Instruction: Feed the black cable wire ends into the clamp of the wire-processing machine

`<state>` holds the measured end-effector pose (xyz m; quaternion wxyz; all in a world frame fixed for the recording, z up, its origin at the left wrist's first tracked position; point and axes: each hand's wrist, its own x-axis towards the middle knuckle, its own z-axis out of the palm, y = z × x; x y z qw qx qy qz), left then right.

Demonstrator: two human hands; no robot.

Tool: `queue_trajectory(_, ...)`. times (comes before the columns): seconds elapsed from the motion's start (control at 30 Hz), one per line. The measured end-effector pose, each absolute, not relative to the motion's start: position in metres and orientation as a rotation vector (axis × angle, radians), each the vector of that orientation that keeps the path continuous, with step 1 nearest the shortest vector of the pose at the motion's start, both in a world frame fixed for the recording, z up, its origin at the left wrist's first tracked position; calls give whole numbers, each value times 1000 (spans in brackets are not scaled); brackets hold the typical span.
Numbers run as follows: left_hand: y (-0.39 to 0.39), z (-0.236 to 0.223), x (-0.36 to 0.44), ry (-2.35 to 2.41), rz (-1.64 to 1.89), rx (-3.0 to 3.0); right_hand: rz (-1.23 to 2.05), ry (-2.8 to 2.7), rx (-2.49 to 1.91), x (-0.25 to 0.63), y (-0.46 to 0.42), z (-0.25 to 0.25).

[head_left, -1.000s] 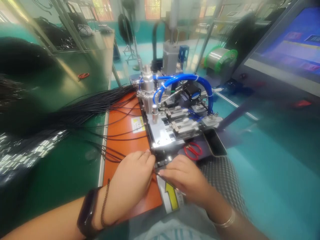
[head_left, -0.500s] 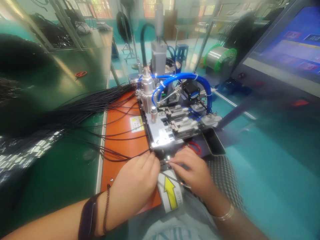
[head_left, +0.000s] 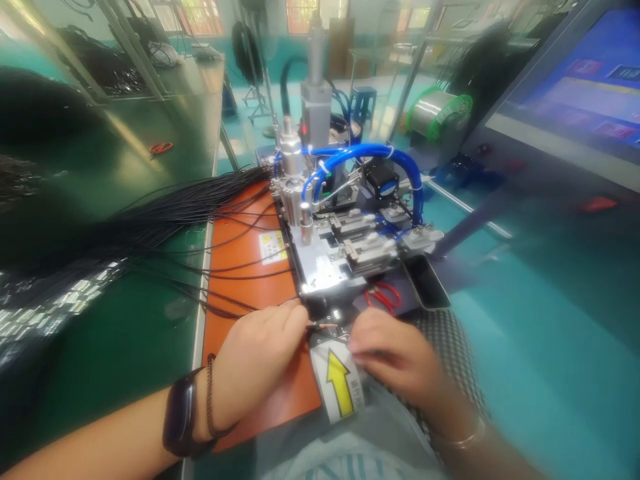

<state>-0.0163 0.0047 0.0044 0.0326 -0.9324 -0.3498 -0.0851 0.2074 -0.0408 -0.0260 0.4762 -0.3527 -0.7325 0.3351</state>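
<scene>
My left hand (head_left: pixel 257 353) rests at the front edge of a pneumatic wire fixture (head_left: pixel 345 233), its fingers closed on a thin black wire (head_left: pixel 315 325) with a bare copper-coloured tip. My right hand (head_left: pixel 395 357) is blurred just behind a yellow-arrow label (head_left: pixel 340 383), and nothing is clearly held in it. A long bundle of black wires (head_left: pixel 200 203) fans out over an orange mat (head_left: pixel 245 280) to the left of the fixture. Blue air tubing (head_left: pixel 360 152) arches above the fixture's metal clamps (head_left: pixel 363 243).
Red-handled scissors (head_left: pixel 383 297) and a black phone (head_left: pixel 426 283) lie past my right hand. A green-rimmed wire spool (head_left: pixel 440 115) and a large monitor (head_left: pixel 575 80) stand to the far right. A green workbench (head_left: pixel 125 320) runs along the left.
My right hand has drawn back toward me and off the fixture's front edge, and it blurs with motion. The thin line beneath it earlier no longer shows. My left hand has barely moved.
</scene>
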Motion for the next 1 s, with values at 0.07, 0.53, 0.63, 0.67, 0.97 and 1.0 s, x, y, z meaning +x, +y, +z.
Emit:
queue_trajectory(0.07, 3, 6, -16, -1019, -321, -2873, 784, -1731, -944, 203, -40, -29)
queue_trajectory(0.53, 3, 13, -1, -1135, -103, -3350, 696, -1722, -1035, 194, -35, -29)
queue_trajectory(0.63, 7, 12, -2, -1250, -160, -3381, 663, -1627, -1178, 193, -36, -31)
queue_trajectory(0.67, 8, 12, -3, -1293, -222, -3375, 639, -1605, -1203, 192, -37, -32)
queue_trajectory(0.97, 7, 13, -4, -1551, -408, -3245, 490, -1601, -1231, 187, -40, -25)
queue_trajectory(1.0, 7, 13, -4, -1562, -418, -3239, 480, -1619, -1209, 185, -40, -24)
